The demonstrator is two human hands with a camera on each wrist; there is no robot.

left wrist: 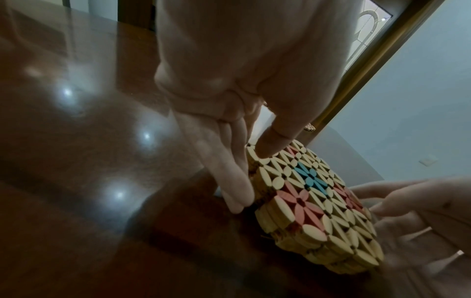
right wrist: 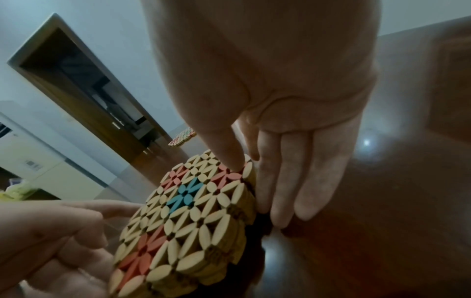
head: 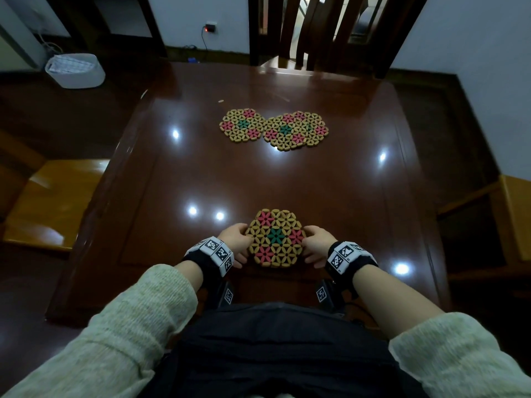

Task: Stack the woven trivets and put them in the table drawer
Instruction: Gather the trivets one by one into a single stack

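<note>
A stack of woven trivets [head: 275, 238], beige with pink flowers and a teal centre, lies near the front edge of the dark wooden table [head: 172, 182]. My left hand [head: 235, 239] grips its left edge and my right hand [head: 316, 245] grips its right edge. The left wrist view shows the left hand [left wrist: 251, 177] with thumb on top of the stack [left wrist: 318, 201] and fingers down its side. In the right wrist view, the right hand [right wrist: 257, 191] holds the stack [right wrist: 188, 217] the same way. More trivets lie at the far centre: one [head: 242, 124] on the left, and an overlapping cluster [head: 296, 130] touching it. No drawer is in view.
A dark wooden chair [head: 316, 30] stands at the table's far side. Light wooden seats flank the table at left [head: 51, 202] and right [head: 514, 211]. A white basket [head: 75, 70] sits on the floor at the far left. Ceiling lights glare on the polished tabletop.
</note>
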